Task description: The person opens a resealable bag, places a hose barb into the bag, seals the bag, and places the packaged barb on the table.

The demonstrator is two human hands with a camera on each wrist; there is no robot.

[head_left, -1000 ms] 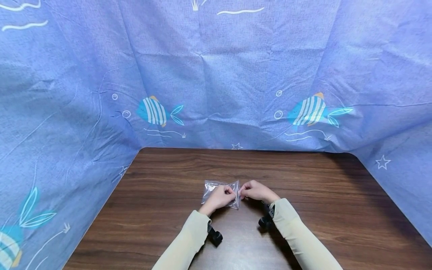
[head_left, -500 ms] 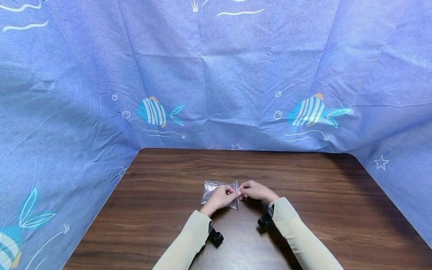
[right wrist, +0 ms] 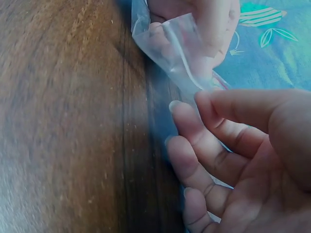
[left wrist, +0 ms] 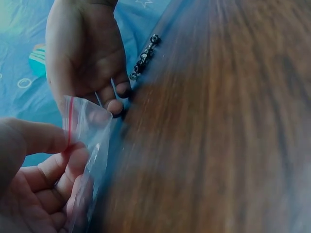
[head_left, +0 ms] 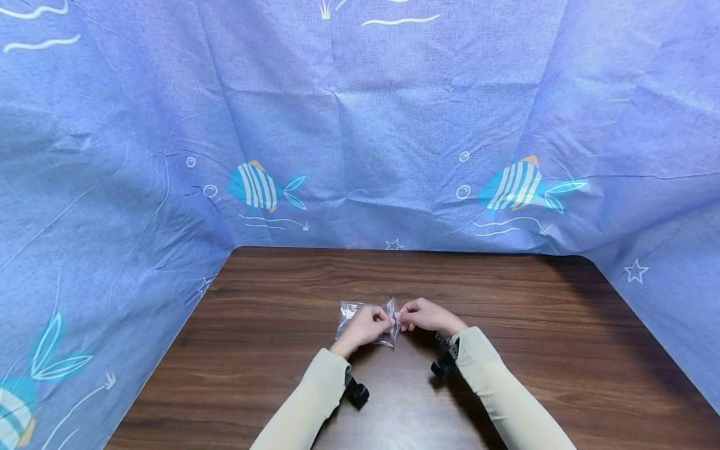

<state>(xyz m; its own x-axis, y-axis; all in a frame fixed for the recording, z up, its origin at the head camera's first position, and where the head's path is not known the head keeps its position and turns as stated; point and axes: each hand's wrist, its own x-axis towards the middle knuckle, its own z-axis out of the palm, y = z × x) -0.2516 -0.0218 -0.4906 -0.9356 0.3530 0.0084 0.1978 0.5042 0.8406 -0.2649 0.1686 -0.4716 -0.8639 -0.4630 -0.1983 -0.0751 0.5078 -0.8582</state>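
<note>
The bag (head_left: 349, 314) is pinched by left fingers (left wrist: 46, 138) and right fingers (right wrist: 238, 108), well in from the far edge of the counter (head_left: 495, 287).

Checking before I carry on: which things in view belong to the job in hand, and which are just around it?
In the job:
clear plastic bag
left hand, pinching the bag near its edge
right hand, pinching the bag's edge

Just around it:
wooden table
fish-print cloth
left wrist camera
right wrist camera
</note>
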